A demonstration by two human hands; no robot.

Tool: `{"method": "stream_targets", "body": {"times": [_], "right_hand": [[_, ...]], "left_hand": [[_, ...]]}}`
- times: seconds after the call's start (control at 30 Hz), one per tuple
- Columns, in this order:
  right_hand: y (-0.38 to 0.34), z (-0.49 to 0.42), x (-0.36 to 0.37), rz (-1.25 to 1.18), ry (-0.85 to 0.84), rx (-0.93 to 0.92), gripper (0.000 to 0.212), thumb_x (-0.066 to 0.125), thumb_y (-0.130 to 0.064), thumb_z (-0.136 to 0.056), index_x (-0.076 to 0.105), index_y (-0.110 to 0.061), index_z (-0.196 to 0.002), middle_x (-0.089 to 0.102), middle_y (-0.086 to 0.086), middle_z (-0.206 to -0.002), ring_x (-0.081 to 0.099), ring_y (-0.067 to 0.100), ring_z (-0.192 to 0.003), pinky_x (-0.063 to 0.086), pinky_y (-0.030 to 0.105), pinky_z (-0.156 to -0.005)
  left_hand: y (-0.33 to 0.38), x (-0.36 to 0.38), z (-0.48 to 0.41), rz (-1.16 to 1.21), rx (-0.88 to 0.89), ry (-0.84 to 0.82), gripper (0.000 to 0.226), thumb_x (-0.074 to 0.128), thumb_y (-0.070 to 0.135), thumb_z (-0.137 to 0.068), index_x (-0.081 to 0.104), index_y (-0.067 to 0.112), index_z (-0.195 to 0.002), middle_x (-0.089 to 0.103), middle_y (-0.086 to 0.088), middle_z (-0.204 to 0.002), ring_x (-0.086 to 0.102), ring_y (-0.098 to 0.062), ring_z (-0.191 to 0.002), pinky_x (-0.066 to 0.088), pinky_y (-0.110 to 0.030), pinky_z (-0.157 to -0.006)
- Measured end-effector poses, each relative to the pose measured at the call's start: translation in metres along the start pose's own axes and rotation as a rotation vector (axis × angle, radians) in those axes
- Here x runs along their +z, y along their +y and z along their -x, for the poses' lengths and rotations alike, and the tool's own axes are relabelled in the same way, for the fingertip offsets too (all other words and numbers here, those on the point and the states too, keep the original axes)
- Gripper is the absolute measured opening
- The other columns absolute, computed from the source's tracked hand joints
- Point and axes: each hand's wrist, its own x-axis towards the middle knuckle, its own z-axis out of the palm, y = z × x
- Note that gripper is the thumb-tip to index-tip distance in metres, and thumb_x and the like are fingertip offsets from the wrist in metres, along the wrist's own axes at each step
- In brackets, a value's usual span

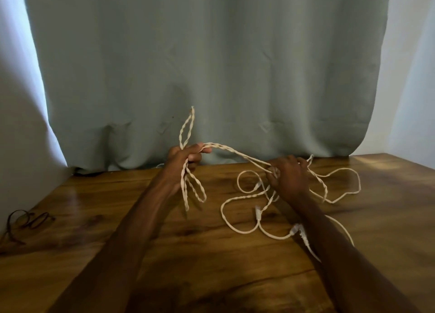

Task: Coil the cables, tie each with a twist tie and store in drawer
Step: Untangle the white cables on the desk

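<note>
1. Glossy wooden surface (pixel 211 265); grey-green curtain (pixel 211 53) hangs behind, pale wall (pixel 414 77) beside it.
2. Thin dark cable (pixel 26 221) lies loose at the far left, well apart.
3. White twisted cable (pixel 237 151): left hand (pixel 182 158) fingers curl round gathered loops above the surface; right hand (pixel 290 176) fingers pinch one strand; the rest sprawls under the right forearm.

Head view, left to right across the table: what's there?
dark cable → left hand, gripping cable loops → right hand, pinching the same strand → loose loop of the white cable
</note>
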Motion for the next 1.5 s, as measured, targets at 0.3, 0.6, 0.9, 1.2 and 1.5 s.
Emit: {"method": "stream_targets", "body": {"times": [0.3,0.6,0.9,1.2,1.5], "right_hand": [[-0.005,0.002,-0.007,0.017,-0.068,-0.063,0.028,0.064,-0.037,-0.097,0.075,-0.022,-0.076,0.072,0.001,-0.073,0.068,0.028,-0.076,0.045,0.042,-0.085],[-0.017,0.002,0.0,-0.093,-0.206,-0.147,0.021,0.066,-0.047,-0.094,0.075,-0.036,-0.109,0.075,-0.008,-0.104,0.064,0.018,-0.108,0.038,0.045,-0.103],[0.016,0.001,-0.016,-0.155,-0.159,0.111,0.013,0.076,-0.039,-0.087,0.077,-0.031,-0.097,0.077,-0.006,-0.086,0.069,0.012,-0.076,0.044,0.024,-0.062],[0.011,0.001,0.001,-0.319,-0.226,-0.012,0.025,0.07,-0.024,-0.095,0.074,-0.018,-0.118,0.076,0.005,-0.113,0.069,0.024,-0.106,0.054,0.043,-0.093],[-0.035,0.01,-0.029,-0.348,-0.215,0.026,0.047,0.071,-0.053,-0.089,0.068,-0.027,-0.127,0.067,-0.006,-0.127,0.061,0.017,-0.118,0.051,0.045,-0.101]], "left_hand": [[-0.024,0.013,0.011,-0.725,0.007,0.126,0.031,0.085,0.047,-0.079,0.077,0.018,-0.086,0.077,0.002,-0.074,0.074,-0.013,-0.072,0.059,-0.029,-0.07],[-0.026,0.031,0.009,-0.61,0.088,0.207,0.031,0.069,0.036,-0.097,0.08,0.013,-0.079,0.079,0.0,-0.078,0.072,-0.008,-0.073,0.054,-0.028,-0.079],[-0.002,0.006,-0.002,-0.277,0.293,0.568,0.034,0.061,0.026,-0.103,0.072,0.023,-0.071,0.07,-0.001,-0.069,0.065,-0.017,-0.069,0.05,-0.027,-0.068],[-0.013,0.004,0.0,-0.307,0.269,0.616,0.032,0.057,0.03,-0.104,0.073,0.022,-0.078,0.07,-0.002,-0.075,0.065,-0.015,-0.072,0.049,-0.024,-0.065],[-0.02,0.001,0.003,-0.085,0.236,0.787,0.029,0.054,0.028,-0.106,0.072,0.012,-0.089,0.072,-0.003,-0.087,0.065,-0.011,-0.075,0.047,-0.024,-0.063]]}}
